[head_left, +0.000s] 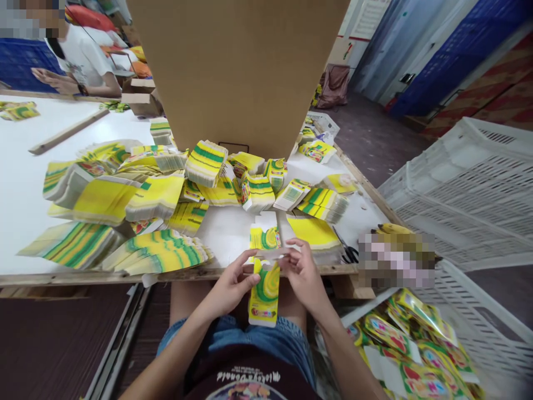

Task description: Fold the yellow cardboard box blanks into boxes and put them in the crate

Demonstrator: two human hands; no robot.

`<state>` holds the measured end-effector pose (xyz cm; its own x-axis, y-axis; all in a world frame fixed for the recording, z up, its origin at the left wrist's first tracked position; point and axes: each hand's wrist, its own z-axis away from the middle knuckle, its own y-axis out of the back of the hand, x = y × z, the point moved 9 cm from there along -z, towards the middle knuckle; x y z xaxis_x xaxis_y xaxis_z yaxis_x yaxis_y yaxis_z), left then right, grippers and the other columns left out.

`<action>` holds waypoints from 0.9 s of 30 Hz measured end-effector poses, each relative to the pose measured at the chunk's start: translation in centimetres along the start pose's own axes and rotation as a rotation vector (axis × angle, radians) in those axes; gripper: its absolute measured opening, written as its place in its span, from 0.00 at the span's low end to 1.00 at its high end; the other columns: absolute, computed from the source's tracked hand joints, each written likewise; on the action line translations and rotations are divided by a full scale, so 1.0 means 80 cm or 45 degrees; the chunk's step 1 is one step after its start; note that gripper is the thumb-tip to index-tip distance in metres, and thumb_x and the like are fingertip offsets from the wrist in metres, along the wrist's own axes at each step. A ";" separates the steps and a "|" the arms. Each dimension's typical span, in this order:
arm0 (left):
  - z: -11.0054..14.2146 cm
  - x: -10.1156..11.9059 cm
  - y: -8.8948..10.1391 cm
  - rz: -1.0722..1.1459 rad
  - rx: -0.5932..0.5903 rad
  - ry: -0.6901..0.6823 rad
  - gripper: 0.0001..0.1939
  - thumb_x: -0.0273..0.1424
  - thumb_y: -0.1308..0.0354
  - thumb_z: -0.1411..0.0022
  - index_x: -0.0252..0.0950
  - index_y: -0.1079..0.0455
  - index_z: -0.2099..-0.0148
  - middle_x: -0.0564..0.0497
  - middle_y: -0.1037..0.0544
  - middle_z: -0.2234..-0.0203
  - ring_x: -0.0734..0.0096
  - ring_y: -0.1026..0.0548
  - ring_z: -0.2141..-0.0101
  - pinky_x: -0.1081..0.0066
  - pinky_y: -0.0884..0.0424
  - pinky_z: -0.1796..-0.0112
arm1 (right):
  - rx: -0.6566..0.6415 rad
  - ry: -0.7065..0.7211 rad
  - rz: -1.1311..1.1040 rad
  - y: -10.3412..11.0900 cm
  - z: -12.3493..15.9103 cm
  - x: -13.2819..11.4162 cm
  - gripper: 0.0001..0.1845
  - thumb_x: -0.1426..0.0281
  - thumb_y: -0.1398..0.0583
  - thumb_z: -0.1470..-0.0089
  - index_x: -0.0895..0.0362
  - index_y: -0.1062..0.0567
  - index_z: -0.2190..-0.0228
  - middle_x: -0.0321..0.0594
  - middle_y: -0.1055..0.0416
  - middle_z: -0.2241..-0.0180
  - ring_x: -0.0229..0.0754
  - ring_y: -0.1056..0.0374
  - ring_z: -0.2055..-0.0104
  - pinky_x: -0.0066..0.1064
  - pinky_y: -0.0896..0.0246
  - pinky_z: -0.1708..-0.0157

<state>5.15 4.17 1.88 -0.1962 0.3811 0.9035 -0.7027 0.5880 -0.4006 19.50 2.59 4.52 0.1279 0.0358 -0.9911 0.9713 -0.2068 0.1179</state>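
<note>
A small yellow and green printed carton [264,293] hangs upright over my lap, just in front of the table's edge. My left hand [230,288] grips its left side near the top, fingers closed. My right hand [303,273] pinches the white top flap from the right. Another folded carton [265,234] lies on the white table [25,183] right behind my hands.
Stacks of flat yellow-green cartons [125,200] cover the table. A tall cardboard box [237,72] stands at the back. White plastic crates [470,189] sit on the right, one holding finished cartons [412,350]. Scissors [348,253] lie by the edge. Another person [79,61] sits far left.
</note>
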 end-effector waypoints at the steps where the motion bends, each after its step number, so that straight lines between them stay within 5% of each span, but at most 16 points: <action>1: -0.001 0.001 0.002 -0.037 0.022 -0.017 0.28 0.36 0.40 0.41 0.38 0.44 0.40 0.44 0.22 0.59 0.65 0.24 0.62 0.71 0.30 0.62 | 0.032 -0.018 -0.025 0.005 -0.001 0.002 0.19 0.58 0.43 0.42 0.53 0.35 0.53 0.38 0.28 0.68 0.40 0.33 0.69 0.30 0.37 0.68; 6: -0.001 0.008 -0.002 -0.196 0.051 -0.084 0.23 0.35 0.44 0.38 0.37 0.39 0.42 0.43 0.23 0.56 0.62 0.24 0.58 0.67 0.30 0.57 | -0.351 -0.263 -0.025 -0.023 0.005 0.014 0.17 0.58 0.42 0.45 0.56 0.31 0.57 0.32 0.33 0.77 0.37 0.38 0.76 0.27 0.42 0.75; 13: -0.006 0.003 -0.001 0.003 0.082 -0.030 0.25 0.34 0.40 0.41 0.36 0.41 0.44 0.44 0.21 0.60 0.64 0.22 0.63 0.70 0.29 0.62 | -0.170 -0.073 0.555 -0.023 0.002 -0.006 0.12 0.65 0.40 0.45 0.55 0.31 0.59 0.23 0.47 0.86 0.34 0.47 0.83 0.25 0.54 0.80; 17: -0.010 -0.002 -0.012 0.036 0.065 -0.041 0.26 0.33 0.38 0.43 0.36 0.39 0.44 0.44 0.20 0.62 0.62 0.21 0.64 0.68 0.27 0.64 | -0.101 -0.024 0.429 -0.022 0.007 -0.005 0.15 0.60 0.42 0.43 0.56 0.28 0.58 0.32 0.34 0.79 0.38 0.37 0.76 0.26 0.44 0.76; 21: -0.021 0.004 -0.035 -0.331 -0.054 -0.179 0.26 0.32 0.41 0.40 0.41 0.40 0.40 0.43 0.25 0.49 0.57 0.27 0.50 0.61 0.31 0.51 | 0.044 -0.071 0.512 0.054 0.040 -0.010 0.17 0.56 0.44 0.44 0.54 0.25 0.59 0.43 0.26 0.61 0.46 0.30 0.63 0.34 0.36 0.64; 25: -0.047 0.002 -0.017 -1.031 0.125 -0.325 0.24 0.31 0.43 0.40 0.40 0.37 0.40 0.42 0.35 0.40 0.55 0.43 0.38 0.52 0.52 0.38 | 0.400 0.000 1.284 0.170 0.082 -0.046 0.22 0.46 0.36 0.60 0.51 0.20 0.71 0.48 0.27 0.69 0.59 0.32 0.63 0.51 0.42 0.58; 27: -0.058 -0.011 -0.008 -1.186 0.145 -0.302 0.23 0.31 0.43 0.40 0.38 0.34 0.43 0.39 0.33 0.41 0.52 0.43 0.37 0.47 0.58 0.38 | 0.405 0.004 1.268 0.174 0.081 -0.043 0.22 0.47 0.38 0.57 0.50 0.20 0.69 0.49 0.26 0.68 0.59 0.32 0.63 0.50 0.42 0.58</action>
<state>8.94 6.77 0.63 0.3490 -0.3644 0.8634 -0.7058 0.5039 0.4979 31.26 -6.70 9.17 0.8423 -0.2898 -0.4544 0.3287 -0.3920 0.8592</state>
